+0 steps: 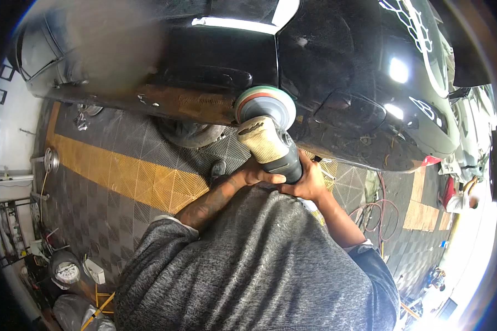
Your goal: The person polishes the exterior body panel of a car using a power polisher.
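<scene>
Both of my hands grip a car polisher (265, 144) with a cream, worn head cover and a dark body. My left hand (257, 176) wraps the body from the left, its thumb lying across the near end. From the other side my right hand (310, 179) is closed around the same part. The round polishing pad (266, 103), with a green and red edge and a grey backing, meets the lower side of a glossy black car (204, 55) close to a vertical panel seam. The pad's working face is hidden.
A loose wheel (190, 132) lies on the grey and yellow tiled floor (110, 165) below the car. A red hose (389, 215) coils at right. Another person (464, 198) is at far right. Tools and a round-faced item (67, 271) stand at lower left.
</scene>
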The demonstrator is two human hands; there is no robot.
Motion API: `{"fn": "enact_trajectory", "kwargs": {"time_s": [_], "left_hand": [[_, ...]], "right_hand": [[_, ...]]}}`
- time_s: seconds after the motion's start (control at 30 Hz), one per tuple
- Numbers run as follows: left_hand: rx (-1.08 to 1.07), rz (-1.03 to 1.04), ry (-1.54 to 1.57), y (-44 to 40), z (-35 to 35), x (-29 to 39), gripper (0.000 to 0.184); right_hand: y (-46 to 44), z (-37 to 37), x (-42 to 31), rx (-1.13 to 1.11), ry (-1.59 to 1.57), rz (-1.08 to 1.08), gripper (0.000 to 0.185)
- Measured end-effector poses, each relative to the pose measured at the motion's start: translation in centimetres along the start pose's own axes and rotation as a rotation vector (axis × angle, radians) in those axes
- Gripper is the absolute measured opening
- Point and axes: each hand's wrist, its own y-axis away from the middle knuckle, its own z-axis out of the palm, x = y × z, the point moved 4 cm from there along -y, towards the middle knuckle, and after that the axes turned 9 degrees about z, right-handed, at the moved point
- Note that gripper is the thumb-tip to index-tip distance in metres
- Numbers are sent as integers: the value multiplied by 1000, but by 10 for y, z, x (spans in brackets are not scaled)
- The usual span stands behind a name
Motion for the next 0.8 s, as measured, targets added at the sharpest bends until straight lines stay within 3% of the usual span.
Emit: {"fn": "enact_trajectory", "kwargs": {"time_s": [0.2,0.27,0.4,0.47,0.57,0.8], "left_hand": [[125,74,73,11,-4,-24,85],[103,-30,129,18,-11,-46,88],[146,33,243,23,-14,-53,77],[177,59,258,22,-14,-53,80],[114,5,3,12,-12,-28,89],[121,53,89,14,-4,-58,86]], "right_hand": [[-12,15,16,-16,-2,-97,107],[-16,22,14,-97,54,10,108],[-20,24,5,-157,99,60,102],[-22,27,16,-135,85,41,102],[-20,20,11,-103,-32,2,107],[-25,38,49,-108,-26,-34,105]]}}
